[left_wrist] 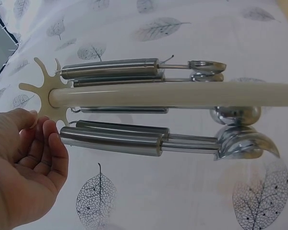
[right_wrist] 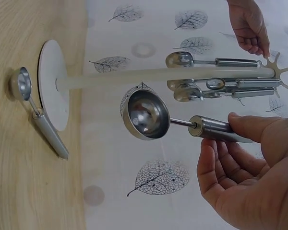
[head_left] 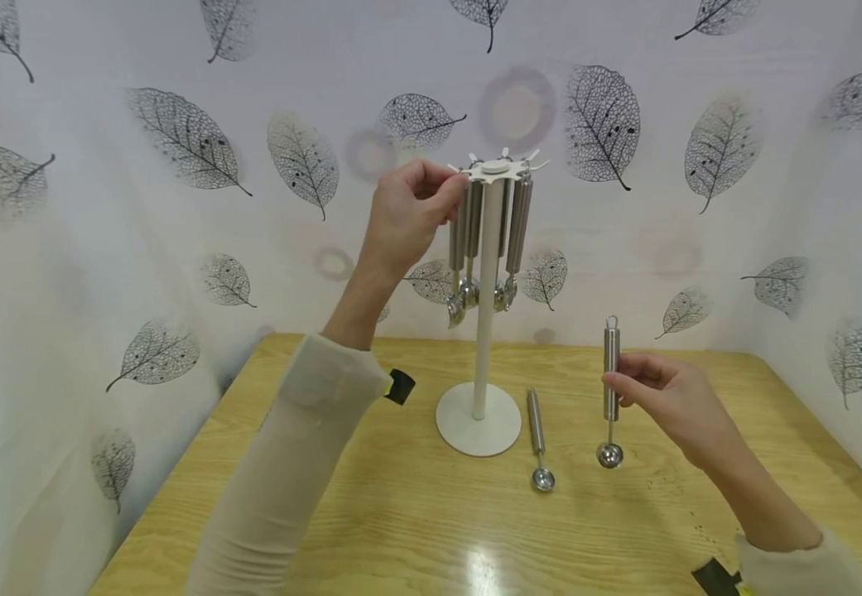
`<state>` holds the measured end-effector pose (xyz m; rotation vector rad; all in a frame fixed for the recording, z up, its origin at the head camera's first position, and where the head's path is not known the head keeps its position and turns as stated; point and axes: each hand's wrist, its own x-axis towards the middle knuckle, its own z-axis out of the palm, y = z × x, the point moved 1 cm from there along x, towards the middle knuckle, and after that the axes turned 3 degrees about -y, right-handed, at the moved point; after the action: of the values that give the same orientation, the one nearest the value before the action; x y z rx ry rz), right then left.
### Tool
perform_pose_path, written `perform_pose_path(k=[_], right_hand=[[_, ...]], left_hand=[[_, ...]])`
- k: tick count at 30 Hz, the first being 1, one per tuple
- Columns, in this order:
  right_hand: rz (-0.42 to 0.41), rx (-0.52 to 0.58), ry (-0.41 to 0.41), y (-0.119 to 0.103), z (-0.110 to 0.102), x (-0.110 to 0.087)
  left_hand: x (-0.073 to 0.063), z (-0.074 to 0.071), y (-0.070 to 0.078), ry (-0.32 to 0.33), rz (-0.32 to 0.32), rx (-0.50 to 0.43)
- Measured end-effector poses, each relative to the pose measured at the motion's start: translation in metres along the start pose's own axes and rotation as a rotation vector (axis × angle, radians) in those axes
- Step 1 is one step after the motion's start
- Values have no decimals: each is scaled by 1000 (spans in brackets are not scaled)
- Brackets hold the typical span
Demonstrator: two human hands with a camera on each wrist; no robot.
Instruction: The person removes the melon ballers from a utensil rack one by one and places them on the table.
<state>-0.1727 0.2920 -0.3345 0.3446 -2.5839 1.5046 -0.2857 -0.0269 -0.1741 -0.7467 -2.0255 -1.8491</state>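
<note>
A white utensil stand (head_left: 484,331) rises from a round base, with a pronged disc on top. My left hand (head_left: 406,211) pinches one prong at the disc's left side, thumb against curled fingers in the left wrist view. Several steel utensils (left_wrist: 115,141) with round or ladle-like bowls hang from the other prongs. Out to the right, my right hand (head_left: 665,397) holds a steel scoop (right_wrist: 146,115) by its handle, thumb against fingers. That scoop stays upright, bowl down, above the table. A second scoop (head_left: 537,439) lies on the table between base and right hand.
The wooden table (head_left: 401,513) carries the stand's base (head_left: 468,439). Behind it hangs a white curtain (head_left: 371,50) with a leaf print, which also encloses both sides. Black straps (head_left: 399,386) show at both wrists.
</note>
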Motion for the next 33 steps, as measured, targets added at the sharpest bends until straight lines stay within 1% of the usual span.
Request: perform_pose_path(k=[10, 15, 20, 27, 33], right_hand=[[56, 72, -62, 5, 40, 0], [89, 97, -80, 6, 52, 1], [118, 83, -86, 8, 55, 2], [141, 34, -80, 19, 51, 4], [191, 43, -70, 32, 48, 8]], left_hand=[[0, -2, 0, 8, 7, 0], [-1, -2, 0, 6, 14, 1], [-2, -2, 1, 2, 20, 0], [-2, 0, 0, 4, 17, -8], [-1, 1, 0, 3, 15, -12]])
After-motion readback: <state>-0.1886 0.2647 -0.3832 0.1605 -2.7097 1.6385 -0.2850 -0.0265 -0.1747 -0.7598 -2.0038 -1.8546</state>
